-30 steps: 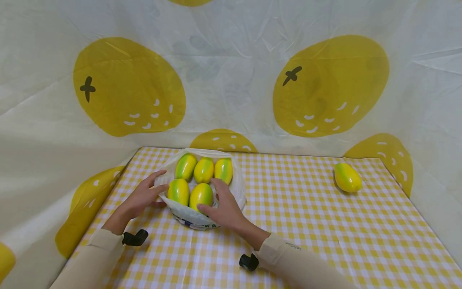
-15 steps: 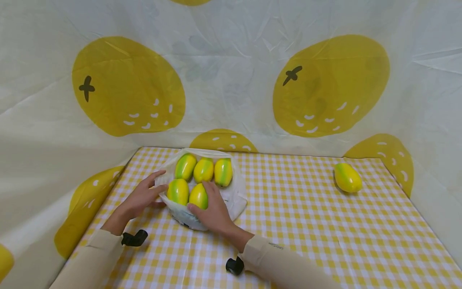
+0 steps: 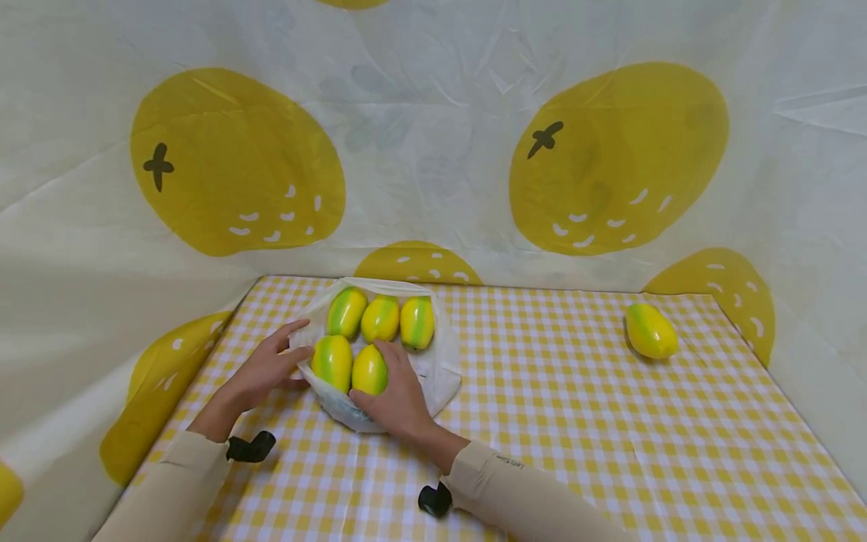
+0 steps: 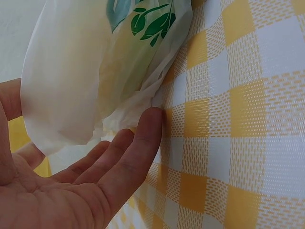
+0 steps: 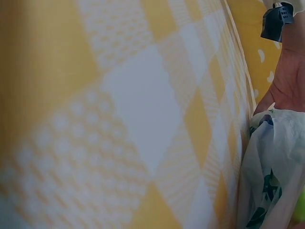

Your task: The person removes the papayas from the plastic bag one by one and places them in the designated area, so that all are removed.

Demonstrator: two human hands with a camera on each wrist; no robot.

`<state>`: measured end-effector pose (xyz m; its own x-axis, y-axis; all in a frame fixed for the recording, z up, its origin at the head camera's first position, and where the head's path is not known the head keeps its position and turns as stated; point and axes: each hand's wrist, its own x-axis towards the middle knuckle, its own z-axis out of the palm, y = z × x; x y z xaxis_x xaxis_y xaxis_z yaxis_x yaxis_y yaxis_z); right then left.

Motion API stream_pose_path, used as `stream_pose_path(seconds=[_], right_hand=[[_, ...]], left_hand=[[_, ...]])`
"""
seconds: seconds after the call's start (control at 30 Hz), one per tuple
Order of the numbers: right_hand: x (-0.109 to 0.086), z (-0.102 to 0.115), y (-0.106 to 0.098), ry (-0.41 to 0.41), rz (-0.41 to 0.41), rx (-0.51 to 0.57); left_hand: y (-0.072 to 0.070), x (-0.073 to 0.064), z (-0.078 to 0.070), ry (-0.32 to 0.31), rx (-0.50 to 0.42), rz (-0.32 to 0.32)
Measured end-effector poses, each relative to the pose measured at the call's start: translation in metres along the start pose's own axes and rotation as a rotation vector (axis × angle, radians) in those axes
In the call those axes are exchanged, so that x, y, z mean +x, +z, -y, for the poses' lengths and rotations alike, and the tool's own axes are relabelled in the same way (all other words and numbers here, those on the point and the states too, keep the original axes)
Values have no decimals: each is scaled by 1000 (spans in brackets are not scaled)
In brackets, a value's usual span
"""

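A white plastic bag (image 3: 443, 380) with a green leaf print lies with its mouth wide open on the left part of the table. Inside are several glossy yellow-green mangoes, three along the back and two in front. My right hand (image 3: 400, 395) curls its thumb and fingers round the front right mango (image 3: 369, 370). At the bag's left rim is my left hand (image 3: 266, 369), touching the bag. In the left wrist view its fingers (image 4: 128, 167) stretch out beside the thin plastic. The right wrist view does not show my right hand.
One more mango (image 3: 651, 331) lies alone at the back right of the table. A yellow-and-white checked cloth (image 3: 555, 421) covers the tabletop. Fabric with large yellow fruit prints (image 3: 619, 158) hangs behind and at the sides.
My right hand has shifted left and slightly down, and the front right mango has moved a little left with it. My left hand has stayed at the bag's rim.
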<state>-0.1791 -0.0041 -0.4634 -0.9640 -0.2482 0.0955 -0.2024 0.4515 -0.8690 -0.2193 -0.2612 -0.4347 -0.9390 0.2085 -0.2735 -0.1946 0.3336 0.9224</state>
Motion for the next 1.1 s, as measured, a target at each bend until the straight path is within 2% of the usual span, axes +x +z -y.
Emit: stream_pose_path(seconds=[0.3,0.53,0.87,1.1], right_hand=[[1,0,-7,8,-13,-18],[1,9,-18,44,-29,-50],[3,16,-35,58,-38,-25],[6,19,-46,86,-42,-28]], left_hand=[[1,0,0,1,3,-1],[0,0,-1,-5,8,-1],[0,0,-2,-35,35,-11],[1,0,-3,-23,35,-3]])
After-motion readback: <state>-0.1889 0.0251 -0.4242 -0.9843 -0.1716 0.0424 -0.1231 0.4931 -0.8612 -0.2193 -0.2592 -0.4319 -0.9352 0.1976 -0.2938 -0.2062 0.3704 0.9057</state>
